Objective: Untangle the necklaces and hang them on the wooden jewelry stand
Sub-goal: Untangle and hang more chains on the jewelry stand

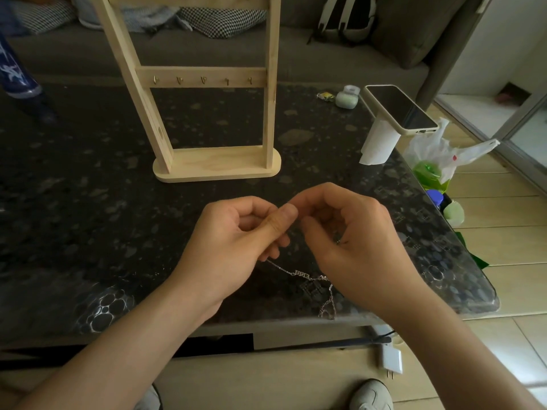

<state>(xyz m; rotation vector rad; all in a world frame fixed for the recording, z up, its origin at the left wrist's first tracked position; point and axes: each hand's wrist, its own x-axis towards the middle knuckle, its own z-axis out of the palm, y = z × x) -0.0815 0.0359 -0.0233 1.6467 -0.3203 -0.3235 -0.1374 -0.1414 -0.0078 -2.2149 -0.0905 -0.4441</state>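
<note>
Head view: over the dark speckled stone table [88, 202], the left hand [233, 232] and right hand [349, 232] curl fingertip to fingertip, each pinching the thin silver chain necklace [302, 275], which sags just beneath them toward the near edge, well short of the pale wooden jewelry stand [219, 165] upright behind.

Soft daylight enters from the right, brightening the floor [503, 276] there; the far sofa [74, 54] and the left side stay dim. The glossy table [74, 187] shows pale glare along its near edge. Wide-angle distortion tilts the posts of the stand [207, 164] and bows lines at the edges. Focus is sharp.
</note>
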